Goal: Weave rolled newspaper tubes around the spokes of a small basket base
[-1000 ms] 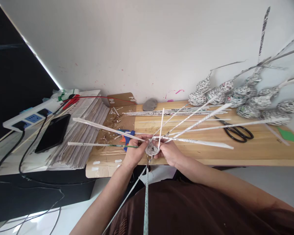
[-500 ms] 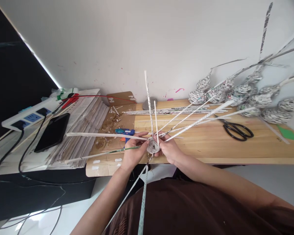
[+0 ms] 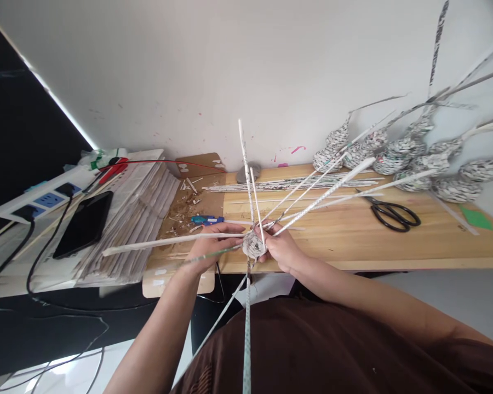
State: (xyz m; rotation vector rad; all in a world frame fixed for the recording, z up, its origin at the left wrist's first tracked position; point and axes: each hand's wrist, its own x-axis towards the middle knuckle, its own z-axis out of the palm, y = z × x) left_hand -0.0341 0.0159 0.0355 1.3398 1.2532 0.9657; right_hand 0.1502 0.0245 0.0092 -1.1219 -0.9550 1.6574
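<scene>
A small round woven paper piece (image 3: 253, 245) is held over the table's front edge, with several long rolled paper strips fanning out from it. My right hand (image 3: 282, 247) grips its right side, the thumb on top and fingertips underneath. At its left, my left hand (image 3: 209, 246) has its fingers closed around a white paper strip (image 3: 164, 241) where that strip meets the weave. A green-tinted strip (image 3: 217, 253) crosses the same hand. Two pale strips hang down toward the brown clothing, and one white strip (image 3: 244, 158) points up toward the wall.
Black scissors (image 3: 394, 214) lie at the right on the wooden table (image 3: 345, 246). Woven gourd-like pieces (image 3: 419, 158) stand behind them. Loose paper rods (image 3: 296, 183) lie along the back. A blue glue gun (image 3: 207, 220), stacked paper (image 3: 148, 202), a phone (image 3: 83, 224) and a power strip (image 3: 45, 197) are leftward.
My left hand has shifted left from the weave, its fingers now on the white strip. That strip's outer end dropped. The view has shifted slightly.
</scene>
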